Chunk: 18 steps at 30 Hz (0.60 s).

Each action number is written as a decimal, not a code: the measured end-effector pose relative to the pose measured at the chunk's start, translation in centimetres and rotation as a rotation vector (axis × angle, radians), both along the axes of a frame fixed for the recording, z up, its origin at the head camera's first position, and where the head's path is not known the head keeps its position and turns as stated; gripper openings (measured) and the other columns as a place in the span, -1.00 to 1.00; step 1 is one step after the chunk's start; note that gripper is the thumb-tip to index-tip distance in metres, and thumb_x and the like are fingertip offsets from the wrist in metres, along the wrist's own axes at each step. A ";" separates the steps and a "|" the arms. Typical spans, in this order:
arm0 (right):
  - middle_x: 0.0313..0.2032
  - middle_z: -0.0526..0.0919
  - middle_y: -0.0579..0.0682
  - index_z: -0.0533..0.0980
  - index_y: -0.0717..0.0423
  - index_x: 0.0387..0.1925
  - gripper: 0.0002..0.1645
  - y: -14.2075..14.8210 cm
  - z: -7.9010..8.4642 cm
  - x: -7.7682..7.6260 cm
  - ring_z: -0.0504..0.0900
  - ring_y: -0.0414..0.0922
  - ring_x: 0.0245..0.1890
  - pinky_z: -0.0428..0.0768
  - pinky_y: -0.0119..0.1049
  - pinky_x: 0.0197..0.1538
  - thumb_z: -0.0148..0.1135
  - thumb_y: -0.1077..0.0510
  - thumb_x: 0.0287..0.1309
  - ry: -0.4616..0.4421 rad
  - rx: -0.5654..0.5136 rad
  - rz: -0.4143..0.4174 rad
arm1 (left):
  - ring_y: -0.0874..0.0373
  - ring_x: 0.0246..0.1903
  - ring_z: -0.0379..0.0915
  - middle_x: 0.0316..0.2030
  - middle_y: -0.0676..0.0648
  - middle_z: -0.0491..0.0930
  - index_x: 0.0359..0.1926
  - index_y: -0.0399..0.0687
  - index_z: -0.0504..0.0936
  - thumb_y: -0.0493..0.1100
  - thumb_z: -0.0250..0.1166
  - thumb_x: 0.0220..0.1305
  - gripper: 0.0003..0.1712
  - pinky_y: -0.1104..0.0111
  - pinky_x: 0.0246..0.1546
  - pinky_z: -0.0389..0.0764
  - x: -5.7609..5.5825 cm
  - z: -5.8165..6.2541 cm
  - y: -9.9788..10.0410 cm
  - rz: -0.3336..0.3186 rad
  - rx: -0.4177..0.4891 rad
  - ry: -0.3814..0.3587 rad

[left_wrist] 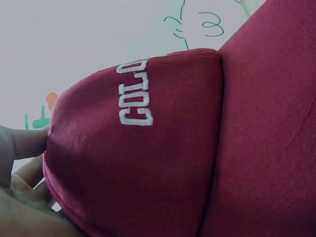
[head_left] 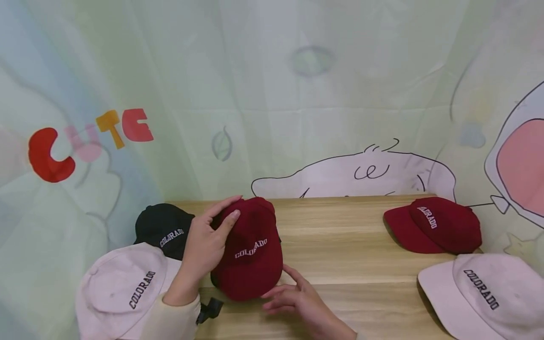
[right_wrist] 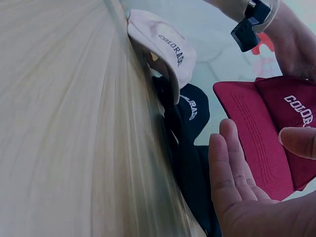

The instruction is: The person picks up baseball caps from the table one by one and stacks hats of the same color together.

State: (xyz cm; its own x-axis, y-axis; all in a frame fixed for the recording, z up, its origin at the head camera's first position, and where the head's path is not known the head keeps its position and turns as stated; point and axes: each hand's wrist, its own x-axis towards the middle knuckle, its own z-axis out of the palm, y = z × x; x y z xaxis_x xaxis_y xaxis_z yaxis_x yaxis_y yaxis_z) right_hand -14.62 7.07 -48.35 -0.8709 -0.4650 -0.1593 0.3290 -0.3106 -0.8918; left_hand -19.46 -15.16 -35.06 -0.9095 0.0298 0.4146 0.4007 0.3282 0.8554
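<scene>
A dark red baseball cap (head_left: pixel 250 241) with white COLORADO lettering is held up over the table's left half, its brim toward me. My left hand (head_left: pixel 208 248) grips it by the crown, with the thumb on the outer fabric. In the left wrist view the cap (left_wrist: pixel 133 148) fills most of the picture, and the left fingers (left_wrist: pixel 29 143) show at the crown's edge. My right hand (head_left: pixel 303 302) is right beside the brim's lower right edge. The right wrist view shows its fingers (right_wrist: pixel 224 170) extended and the thumb spread apart, with the red cap (right_wrist: pixel 259 136) just behind them.
A black cap (head_left: pixel 159 226) and a white cap (head_left: pixel 112 283) lie on the left. Another red cap (head_left: pixel 446 226) and another white cap (head_left: pixel 497 293) lie on the right of the wooden table (head_left: pixel 340 245). A printed curtain (head_left: pixel 272 94) hangs behind the table.
</scene>
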 end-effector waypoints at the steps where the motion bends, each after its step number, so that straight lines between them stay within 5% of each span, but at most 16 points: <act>1: -0.06 0.79 0.18 -0.19 0.20 0.63 0.13 0.2 0.0 0.0 0.83 -0.02 -0.17 0.76 -0.07 0.05 0.24 0.36 0.22 0.000 -0.002 0.001 | 0.28 -0.02 0.65 0.13 -0.06 0.69 0.29 0.12 0.64 -0.13 0.27 0.50 -0.61 0.53 -0.08 0.69 -0.2 -0.1 0.3 -0.008 -0.003 -0.004; 11: -0.05 0.79 0.10 -0.27 0.17 0.64 0.05 2.8 -0.9 0.2 0.82 -0.05 -0.13 0.75 -0.11 0.08 0.09 0.33 0.32 0.001 0.008 -0.006 | 0.09 0.01 0.64 0.11 -0.05 0.66 0.31 0.17 0.62 -0.14 0.26 0.51 -0.59 0.42 -0.06 0.70 -1.6 -0.7 2.8 -0.074 -0.027 -0.038; 18: 0.03 0.77 0.12 -0.33 0.10 0.64 0.04 4.6 -0.9 0.2 0.81 -0.03 -0.08 0.73 -0.08 0.14 0.03 0.27 0.37 -0.048 0.019 -0.043 | 0.06 0.24 0.44 0.17 0.01 0.64 0.32 0.20 0.62 -0.07 0.24 0.52 -0.59 0.04 0.24 0.53 -2.5 -1.0 4.5 -0.070 -0.155 0.005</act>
